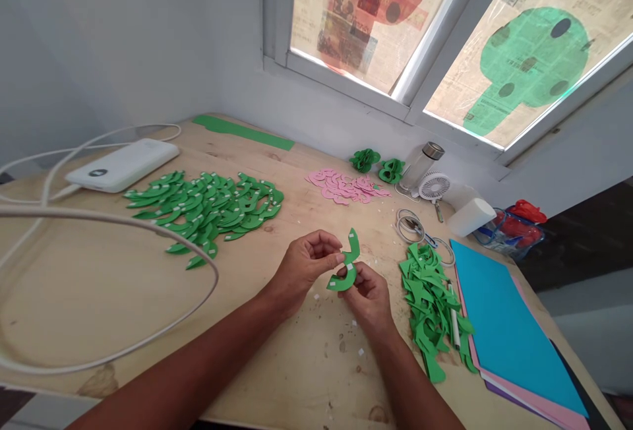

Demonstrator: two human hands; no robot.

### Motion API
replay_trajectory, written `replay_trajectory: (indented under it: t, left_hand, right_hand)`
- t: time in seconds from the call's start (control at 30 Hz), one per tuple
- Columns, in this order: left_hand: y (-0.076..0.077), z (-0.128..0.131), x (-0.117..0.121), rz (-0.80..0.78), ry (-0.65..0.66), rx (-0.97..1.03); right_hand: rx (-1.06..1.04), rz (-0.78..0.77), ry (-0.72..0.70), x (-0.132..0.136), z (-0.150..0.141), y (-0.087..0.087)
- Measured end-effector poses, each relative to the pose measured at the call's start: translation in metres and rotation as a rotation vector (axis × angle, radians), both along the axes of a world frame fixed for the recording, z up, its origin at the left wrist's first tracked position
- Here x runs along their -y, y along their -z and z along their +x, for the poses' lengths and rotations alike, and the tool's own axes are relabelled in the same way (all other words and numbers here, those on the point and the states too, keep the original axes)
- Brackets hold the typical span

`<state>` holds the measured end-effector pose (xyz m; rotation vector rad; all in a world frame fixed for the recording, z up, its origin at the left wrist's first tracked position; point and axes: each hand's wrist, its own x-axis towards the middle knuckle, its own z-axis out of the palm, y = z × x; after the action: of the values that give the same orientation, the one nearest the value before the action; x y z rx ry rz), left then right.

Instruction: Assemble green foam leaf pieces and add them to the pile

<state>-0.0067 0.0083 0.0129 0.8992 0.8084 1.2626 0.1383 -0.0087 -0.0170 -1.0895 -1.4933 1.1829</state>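
Above the middle of the wooden table, my left hand [312, 265] and my right hand [368, 298] both pinch a green curved paper cutout [350, 276]. It looks like a figure 3 and bears small white squares along it. I cannot tell whether it is one piece or two joined. To the left lies a spread pile of green paper cutouts [208, 206], many with white squares on them. On the right, beyond my right hand, is a heap of green paper pieces [430, 305] with a white pen-like stick [453, 318] among them.
Scissors [411, 224] lie behind the green heap, beside coloured paper sheets [514, 324]. Pink cutouts [346, 186], green paper balls [364, 160], a bottle [422, 166] and a small fan [435, 186] stand toward the window. A power bank [123, 165] and looping white cable [198, 248] occupy the left.
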Motion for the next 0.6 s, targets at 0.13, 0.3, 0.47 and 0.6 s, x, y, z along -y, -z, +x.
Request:
replay_trajectory:
  t: [0.13,0.3,0.47,0.6]
  left_hand:
    - [0.0012,0.0,-0.001,0.014,-0.018,0.003]
    - [0.0007,0.0,-0.0021,-0.019,-0.06,-0.003]
    - [0.0022,0.0003,-0.0031,-0.015,-0.094,0.018]
    - [0.0012,0.0002,-0.0028,-0.02,-0.09,0.014]
  right_hand:
    - [-0.031,-0.028,-0.004,0.0002,-0.001,-0.0007]
    - [-0.042,-0.061,-0.003,-0.0002,-0.0016,-0.0013]
    - [-0.038,-0.043,-0.03,-0.0001,-0.0012,-0.0031]
    - [-0.045,-0.032,-0.027,0.0004,-0.0018,-0.004]
